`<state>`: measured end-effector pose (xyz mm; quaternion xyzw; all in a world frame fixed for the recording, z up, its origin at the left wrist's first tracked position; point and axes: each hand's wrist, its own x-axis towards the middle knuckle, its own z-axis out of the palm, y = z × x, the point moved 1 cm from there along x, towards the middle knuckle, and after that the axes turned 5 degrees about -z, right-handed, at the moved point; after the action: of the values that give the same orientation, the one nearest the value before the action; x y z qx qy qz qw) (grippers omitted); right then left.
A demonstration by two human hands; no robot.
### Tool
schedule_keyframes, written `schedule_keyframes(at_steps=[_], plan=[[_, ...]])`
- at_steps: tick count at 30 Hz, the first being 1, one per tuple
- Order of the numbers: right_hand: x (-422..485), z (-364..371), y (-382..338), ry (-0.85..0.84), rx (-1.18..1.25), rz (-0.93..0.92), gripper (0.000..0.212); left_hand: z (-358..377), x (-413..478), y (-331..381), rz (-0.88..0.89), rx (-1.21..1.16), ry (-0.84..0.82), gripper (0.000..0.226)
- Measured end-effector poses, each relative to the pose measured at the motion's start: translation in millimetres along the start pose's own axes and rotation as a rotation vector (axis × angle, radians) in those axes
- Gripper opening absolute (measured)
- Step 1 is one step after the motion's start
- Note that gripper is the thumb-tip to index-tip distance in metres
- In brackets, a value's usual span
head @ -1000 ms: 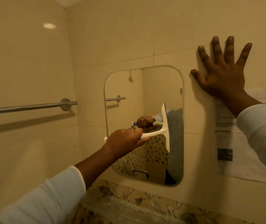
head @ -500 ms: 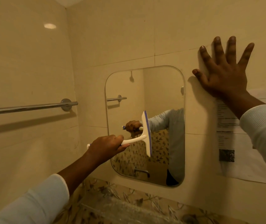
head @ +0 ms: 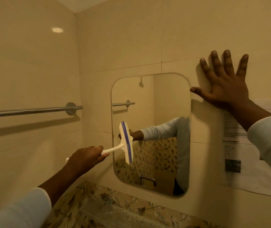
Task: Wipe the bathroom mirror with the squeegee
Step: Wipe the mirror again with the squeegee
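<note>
Left hand (head: 85, 157) clenched around squeegee (head: 126, 142) at mirror's (head: 164, 99) left edge; right hand (head: 225, 87) flat on wall (head: 164, 38).

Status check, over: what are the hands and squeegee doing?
Left hand grips squeegee handle, blade at mirror's left edge. Right hand flat on wall, fingers spread. Nothing in the way.

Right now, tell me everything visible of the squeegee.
The squeegee is T-shaped, white, plastic-looking, with a blue strip along its long head. The head stands nearly upright, slightly tilted, seemingly against the mirror near its left edge. The left hand grips its curved handle, whose end pokes out behind the fist.
</note>
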<state>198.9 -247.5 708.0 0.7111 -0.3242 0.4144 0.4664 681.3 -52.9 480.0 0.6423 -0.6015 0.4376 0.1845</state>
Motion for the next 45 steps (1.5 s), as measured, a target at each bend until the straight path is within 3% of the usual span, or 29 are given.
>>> schedule_keyframes(at_steps=[6, 25, 29, 35, 45], plan=[[-4.5, 3.9, -2.4, -0.024, -0.066, -0.062, 0.112, 0.3, -14.0, -9.8, -0.082, -0.02, 0.018, 0.058], [-3.8, 7.9, -7.9, -0.015, -0.088, -0.032, 0.114, -10.0, -15.9, 3.0, -0.155, -0.123, -0.006, 0.065], [-3.8, 8.2, -8.2, -0.011, -0.089, -0.034, 0.113, -20.1, -6.1, 35.8, -0.106, -0.19, 0.013, 0.064], [-3.3, 8.5, -7.7, -0.018, -0.087, -0.029, 0.114, -43.2, 23.4, 109.8, 0.043, -0.227, 0.079, 0.04], [-4.2, 5.2, -9.6, -0.03, -0.086, -0.026, 0.113, -61.8, 82.0, 200.8, 0.068, -0.26, 0.164, 0.038]])
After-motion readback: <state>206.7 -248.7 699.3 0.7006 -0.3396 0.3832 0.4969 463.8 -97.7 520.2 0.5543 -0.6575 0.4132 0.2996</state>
